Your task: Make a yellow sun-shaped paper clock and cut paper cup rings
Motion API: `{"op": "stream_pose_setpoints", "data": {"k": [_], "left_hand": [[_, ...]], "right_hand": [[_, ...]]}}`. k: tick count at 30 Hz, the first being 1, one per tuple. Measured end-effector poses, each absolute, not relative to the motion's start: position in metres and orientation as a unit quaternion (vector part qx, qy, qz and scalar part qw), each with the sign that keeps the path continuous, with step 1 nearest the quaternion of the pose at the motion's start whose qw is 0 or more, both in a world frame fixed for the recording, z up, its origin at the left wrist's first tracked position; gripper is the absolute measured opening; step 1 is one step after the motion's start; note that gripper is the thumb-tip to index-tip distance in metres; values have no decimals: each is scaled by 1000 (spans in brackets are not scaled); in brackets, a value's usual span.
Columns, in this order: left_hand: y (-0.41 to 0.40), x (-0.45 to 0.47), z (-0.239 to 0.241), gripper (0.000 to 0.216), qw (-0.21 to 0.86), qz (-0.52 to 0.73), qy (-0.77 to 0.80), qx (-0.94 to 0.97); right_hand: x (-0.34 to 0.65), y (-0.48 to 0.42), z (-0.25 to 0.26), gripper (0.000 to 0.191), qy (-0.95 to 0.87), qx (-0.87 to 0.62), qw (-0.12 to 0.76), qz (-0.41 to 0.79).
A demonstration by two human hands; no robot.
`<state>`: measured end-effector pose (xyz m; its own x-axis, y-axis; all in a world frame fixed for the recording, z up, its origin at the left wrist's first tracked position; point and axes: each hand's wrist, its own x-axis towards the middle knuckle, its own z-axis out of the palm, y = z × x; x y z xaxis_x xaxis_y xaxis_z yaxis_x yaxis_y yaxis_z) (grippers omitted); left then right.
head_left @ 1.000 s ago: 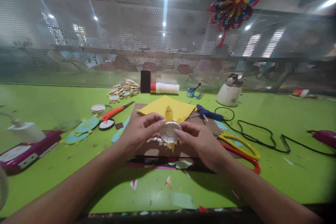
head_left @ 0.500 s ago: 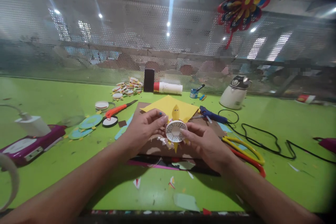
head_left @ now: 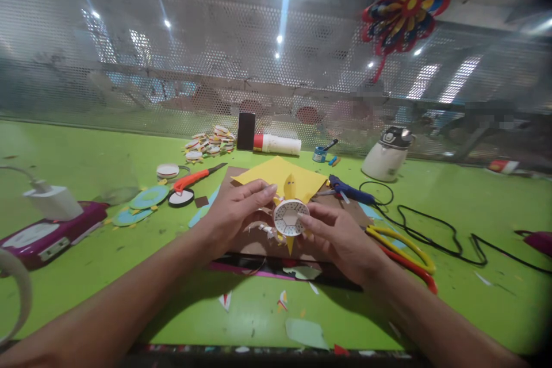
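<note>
Both my hands hold a small white round paper disc (head_left: 290, 217) with a dotted pattern and yellow petal pieces at its top and bottom. My left hand (head_left: 239, 210) pinches its left edge, fingers curled round it. My right hand (head_left: 340, 236) grips its right edge with fingertips pressed on the rim. The disc hovers just above a brown card (head_left: 263, 241) on the green table (head_left: 86, 264), in front of a yellow paper sheet (head_left: 276, 175).
An orange-handled cutter (head_left: 194, 177), round paper discs (head_left: 149, 198), a pile of finished discs (head_left: 209, 146), a glue bottle (head_left: 276, 144), a blue glue gun (head_left: 347, 188) with black cable, scissors with yellow and red handles (head_left: 405, 256), a white pot (head_left: 386, 155), a purple device (head_left: 43, 236). Mesh fence behind.
My hands have shifted the disc slightly lower and turned it a little; my left fingers have moved over its upper edge. The view has drifted slightly.
</note>
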<state>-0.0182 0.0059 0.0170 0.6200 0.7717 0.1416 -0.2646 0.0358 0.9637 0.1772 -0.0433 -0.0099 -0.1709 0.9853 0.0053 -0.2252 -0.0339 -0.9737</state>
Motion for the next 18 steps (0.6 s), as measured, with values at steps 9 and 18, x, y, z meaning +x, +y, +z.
{"op": "stream_pose_setpoints", "data": {"k": [9,18], "left_hand": [[10,-18,12,24,638,381,277,609],[11,-17,13,19,678,383,253,574]], "right_hand": [[175,-45,-9,21,-475,-404,497,604],[176,-45,-9,21,-468,-396,496,615]]}}
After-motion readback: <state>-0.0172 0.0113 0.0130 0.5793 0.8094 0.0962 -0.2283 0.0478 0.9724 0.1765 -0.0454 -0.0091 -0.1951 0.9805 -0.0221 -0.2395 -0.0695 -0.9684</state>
